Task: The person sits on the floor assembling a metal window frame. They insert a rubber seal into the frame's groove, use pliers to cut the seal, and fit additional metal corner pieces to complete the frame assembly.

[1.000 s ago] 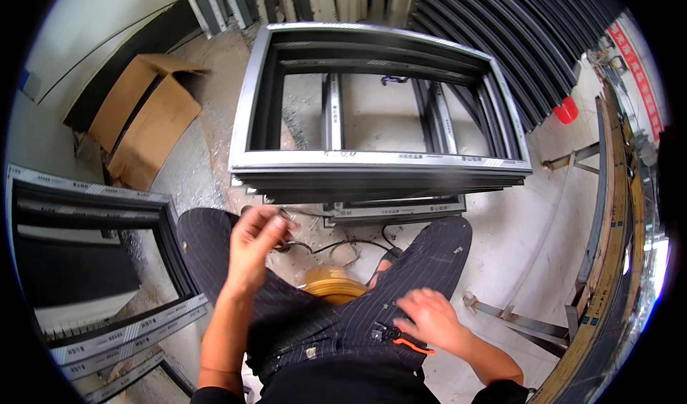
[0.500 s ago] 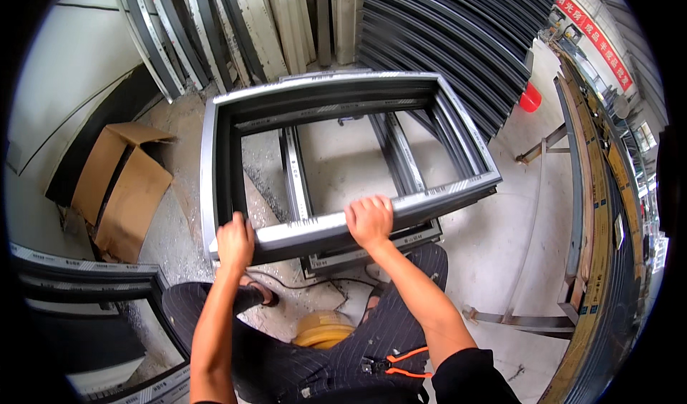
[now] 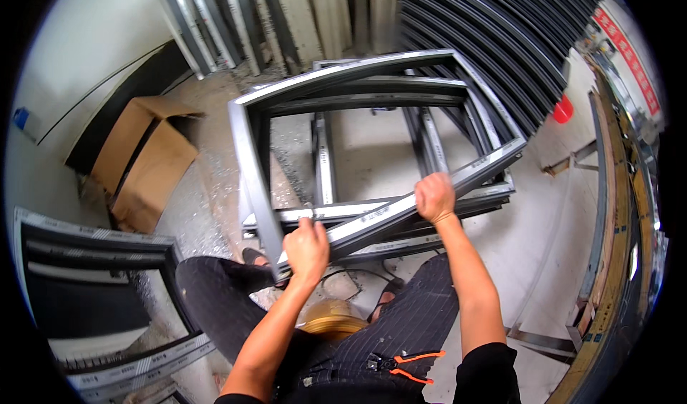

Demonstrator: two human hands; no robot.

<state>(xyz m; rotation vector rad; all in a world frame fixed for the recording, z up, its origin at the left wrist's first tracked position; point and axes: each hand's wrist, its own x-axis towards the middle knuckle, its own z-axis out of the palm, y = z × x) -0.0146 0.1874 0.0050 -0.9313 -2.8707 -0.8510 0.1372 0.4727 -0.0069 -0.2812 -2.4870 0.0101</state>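
Both hands are clamped on the near rail of a grey metal window frame [image 3: 247, 153]: the left hand [image 3: 308, 245] grips close to the frame's near-left corner, the right hand [image 3: 434, 196] farther along the same rail. That rail's long axis runs left to right, rising toward the right. The frame sits tilted atop a stack of similar frames [image 3: 401, 221] on the floor. Left of the frame lies an open cardboard box [image 3: 143, 161]; behind it, long metal profiles [image 3: 494, 25] lean.

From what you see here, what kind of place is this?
Probably a workshop for metal window frames. Both hands hold a grey frame over a stack of others, long profiles lean on the wall, and another frame stands at the left.
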